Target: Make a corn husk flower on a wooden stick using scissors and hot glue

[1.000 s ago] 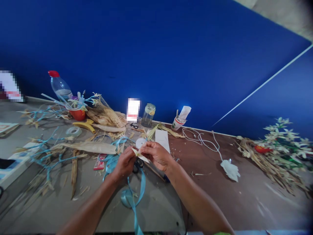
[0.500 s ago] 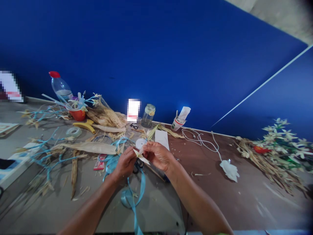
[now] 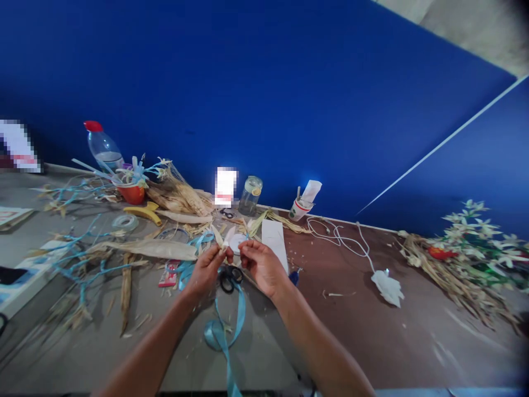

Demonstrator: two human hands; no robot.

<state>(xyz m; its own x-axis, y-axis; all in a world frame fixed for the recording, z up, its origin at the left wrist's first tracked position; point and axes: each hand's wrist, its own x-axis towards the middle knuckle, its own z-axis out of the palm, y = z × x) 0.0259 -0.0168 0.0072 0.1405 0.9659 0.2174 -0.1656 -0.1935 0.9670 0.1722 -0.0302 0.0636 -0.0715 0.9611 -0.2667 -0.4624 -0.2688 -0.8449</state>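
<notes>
My left hand (image 3: 208, 268) pinches a small flower of pale, pointed corn-husk pieces (image 3: 225, 238) at its base. Just to the right, my right hand (image 3: 263, 264) has thumb and fingers pressed together; whatever they hold, if anything, is too small to make out. Behind the fingertips lies a white spool (image 3: 237, 242), partly covered. Black-handled scissors (image 3: 230, 279) rest on the table below the hands. Light blue ribbon (image 3: 241, 315) runs from under them past a ribbon roll (image 3: 214, 334) toward the front edge.
Dried husks (image 3: 152, 249) and blue-wrapped stems (image 3: 82, 275) cover the left side. Along the blue wall stand a red-capped bottle (image 3: 103, 149), a red bowl (image 3: 131, 193), a glass jar (image 3: 250, 197) and a paper cup (image 3: 300, 209). White cable (image 3: 343, 237) and a flower bunch (image 3: 475, 253) lie right.
The husk flower has tipped upright in my left hand, its petals now pointing away. My right hand has come off the petals and sits slightly apart. The scissors' handles show more.
</notes>
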